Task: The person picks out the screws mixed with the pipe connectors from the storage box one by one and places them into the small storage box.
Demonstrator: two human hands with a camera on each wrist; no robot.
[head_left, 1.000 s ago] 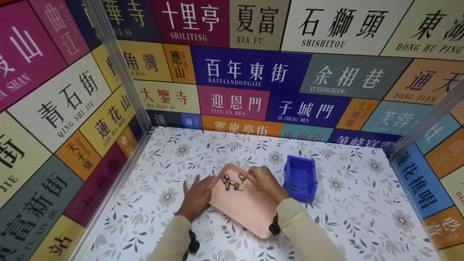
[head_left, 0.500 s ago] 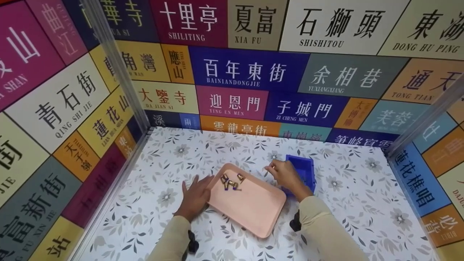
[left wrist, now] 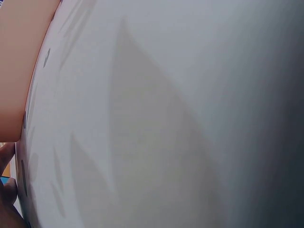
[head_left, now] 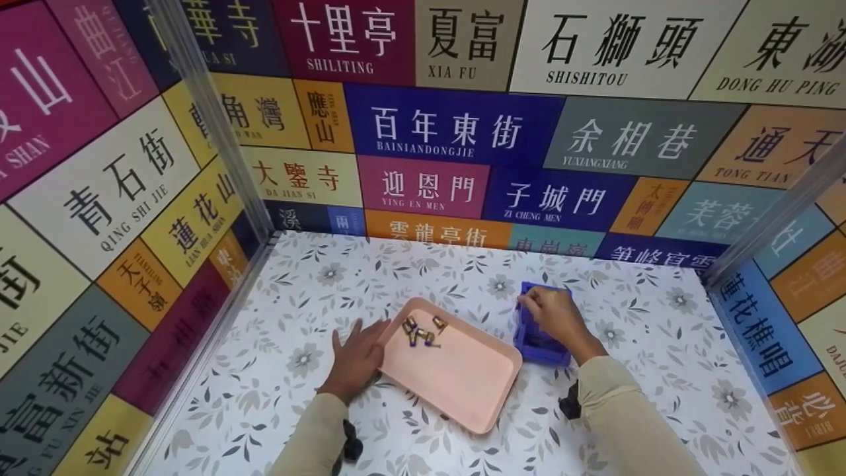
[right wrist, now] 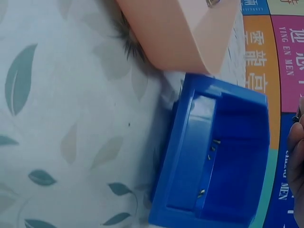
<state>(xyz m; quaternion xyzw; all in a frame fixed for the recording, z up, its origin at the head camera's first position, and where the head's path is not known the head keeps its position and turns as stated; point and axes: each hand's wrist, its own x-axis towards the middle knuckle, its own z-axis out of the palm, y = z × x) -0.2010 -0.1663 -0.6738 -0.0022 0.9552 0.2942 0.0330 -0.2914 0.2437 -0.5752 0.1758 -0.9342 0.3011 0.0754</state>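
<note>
My right hand (head_left: 555,316) is over the blue bin (head_left: 543,357), fingertips pinched together near its far left rim. In the right wrist view a small dark screw (right wrist: 296,117) shows at the fingertips; most of it is hidden. Several slim screws (right wrist: 201,193) lie in the bin. My left hand (head_left: 357,357) rests at the left edge of the peach tray (head_left: 456,383), fingers extended. Toward the tray's far corner lie several brass fittings (head_left: 410,324), some with blue ends, and a thin screw (head_left: 435,345) beside them.
The bin stands just right of the tray on a leaf-patterned white tabletop (head_left: 317,423). Sign-covered panels (head_left: 456,125) wall the table at the back and both sides, with metal posts (head_left: 228,152) at the corners.
My right hand has moved from the fittings in the tray rightward to above the blue bin. The left hand and tray have stayed in place.
</note>
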